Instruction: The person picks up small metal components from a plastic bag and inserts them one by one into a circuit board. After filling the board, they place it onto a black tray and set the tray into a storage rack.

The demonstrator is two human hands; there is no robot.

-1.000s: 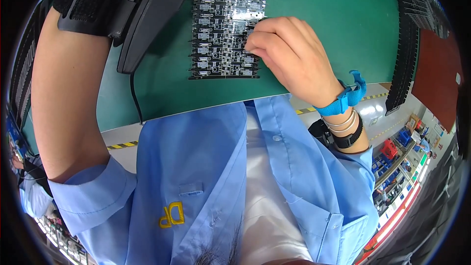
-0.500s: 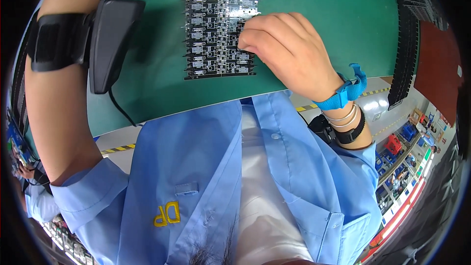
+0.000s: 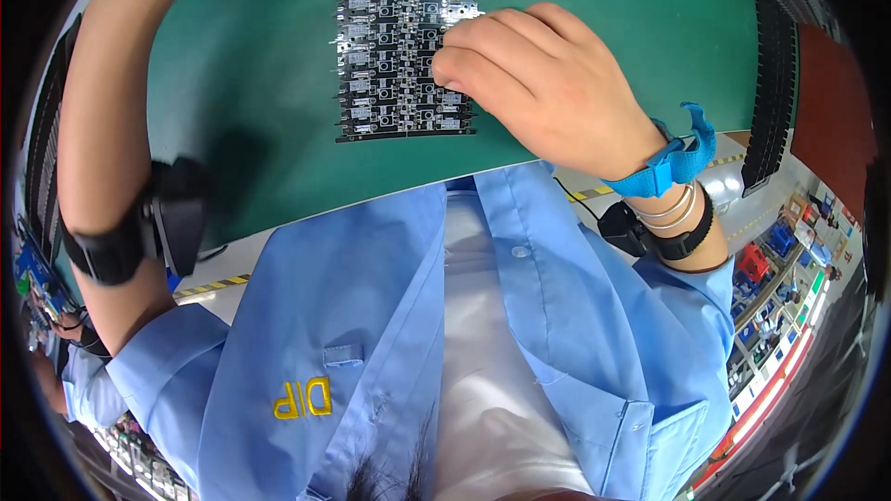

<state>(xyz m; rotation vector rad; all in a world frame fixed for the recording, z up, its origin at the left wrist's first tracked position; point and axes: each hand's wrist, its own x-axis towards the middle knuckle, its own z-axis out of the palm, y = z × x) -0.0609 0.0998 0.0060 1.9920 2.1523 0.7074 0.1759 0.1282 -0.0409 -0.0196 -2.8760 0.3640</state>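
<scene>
Head view: black circuit board panel (image 3: 386, 65) lies on green surface (image 3: 650, 28), upper middle; right hand (image 3: 548, 88) at its right side, fingers curled, thumb tucked near them, can't tell if gripping anything; left hand out of frame, state can't tell

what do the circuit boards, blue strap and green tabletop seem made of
Circuit boards: probably rigid laminate with a dark coating, carrying pale printed outlines and shiny, metal-looking parts.
Blue strap: likely woven fabric, mostly matte, since its loose end curls softly.
Green tabletop: smooth, evenly coloured; rubber, plastic or laminate, the view leaves it open.
</scene>
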